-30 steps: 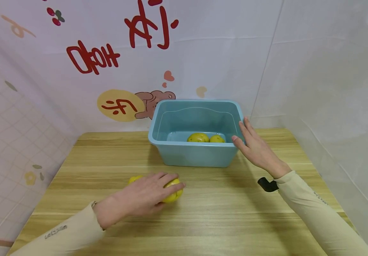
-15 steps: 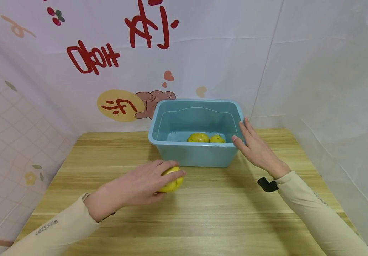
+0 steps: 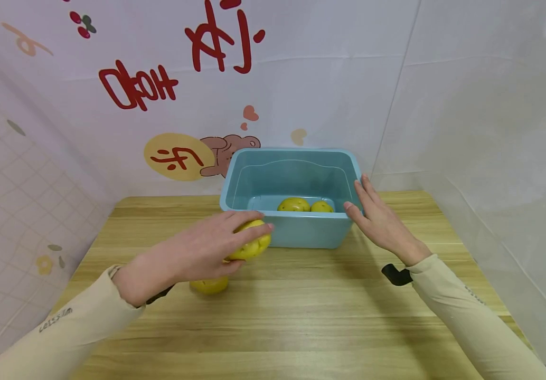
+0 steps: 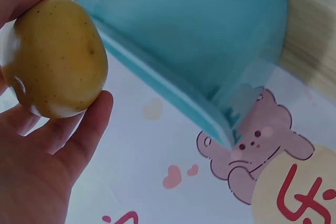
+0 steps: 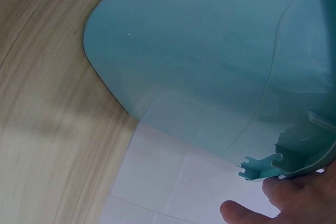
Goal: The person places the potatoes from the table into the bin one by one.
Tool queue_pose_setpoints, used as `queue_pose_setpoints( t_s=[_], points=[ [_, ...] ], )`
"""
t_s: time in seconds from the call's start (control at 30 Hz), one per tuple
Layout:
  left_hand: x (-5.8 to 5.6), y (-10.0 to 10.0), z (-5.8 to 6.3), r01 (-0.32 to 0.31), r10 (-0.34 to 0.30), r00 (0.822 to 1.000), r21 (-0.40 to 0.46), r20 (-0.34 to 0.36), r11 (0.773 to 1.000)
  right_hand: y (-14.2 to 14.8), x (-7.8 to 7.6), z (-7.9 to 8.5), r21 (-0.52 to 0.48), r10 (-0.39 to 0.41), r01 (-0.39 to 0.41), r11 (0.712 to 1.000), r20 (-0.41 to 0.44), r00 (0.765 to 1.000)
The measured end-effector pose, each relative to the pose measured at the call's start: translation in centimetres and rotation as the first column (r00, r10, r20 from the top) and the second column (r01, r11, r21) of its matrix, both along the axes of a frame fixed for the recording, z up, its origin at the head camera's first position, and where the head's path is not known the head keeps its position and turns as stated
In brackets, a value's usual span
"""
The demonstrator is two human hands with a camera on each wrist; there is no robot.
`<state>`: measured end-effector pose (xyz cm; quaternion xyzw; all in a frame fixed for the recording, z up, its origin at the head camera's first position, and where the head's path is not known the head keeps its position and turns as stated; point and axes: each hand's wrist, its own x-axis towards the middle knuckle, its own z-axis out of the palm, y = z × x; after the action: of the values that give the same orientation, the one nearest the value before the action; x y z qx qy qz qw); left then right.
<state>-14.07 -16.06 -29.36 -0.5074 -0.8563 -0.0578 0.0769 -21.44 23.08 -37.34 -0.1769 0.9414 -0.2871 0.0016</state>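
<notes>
My left hand [image 3: 201, 245] grips a yellow potato [image 3: 252, 244], raised above the table at the near left corner of a light blue plastic bin [image 3: 306, 232]. Close up in the left wrist view, the potato [image 4: 58, 59] is smooth with small dark specks, held between thumb and fingers. Below that hand a second potato [image 3: 210, 285] lies on the table, partly hidden by the hand. My right hand [image 3: 382, 221] rests with extended fingers on the bin's right rim. Inside the bin sit two more potatoes, a larger one [image 3: 294, 204] and a smaller one [image 3: 322, 206].
The bin stands toward the back of a wooden table [image 3: 330, 316]. Behind it hangs a white printed sheet [image 3: 320, 89] with red lettering and a bear drawing. A black curved piece [image 3: 397, 274] sits at the right wrist.
The left hand has lifted the potato off the table and moved it up toward the bin, uncovering the potato beneath. My right hand has stayed on the rim.
</notes>
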Motion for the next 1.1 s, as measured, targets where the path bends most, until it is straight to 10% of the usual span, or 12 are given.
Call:
queue_pose_setpoints(
  t_s=[0.5, 1.1],
  points=[
    [-4.2, 1.4, 2.3, -0.022, 0.022, 1.000, 0.050, 0.003, 0.999, 0.0, 0.1, -0.1, 0.011, -0.005, 0.005, 1.000, -0.005, 1.000],
    [-8.8, 3.9, 2.6, -0.223, 0.222, 0.964, -0.010, 0.145, 0.975, 0.1, -0.2, -0.4, 0.010, -0.001, 0.001, 1.000, -0.009, 1.000]
  ],
)
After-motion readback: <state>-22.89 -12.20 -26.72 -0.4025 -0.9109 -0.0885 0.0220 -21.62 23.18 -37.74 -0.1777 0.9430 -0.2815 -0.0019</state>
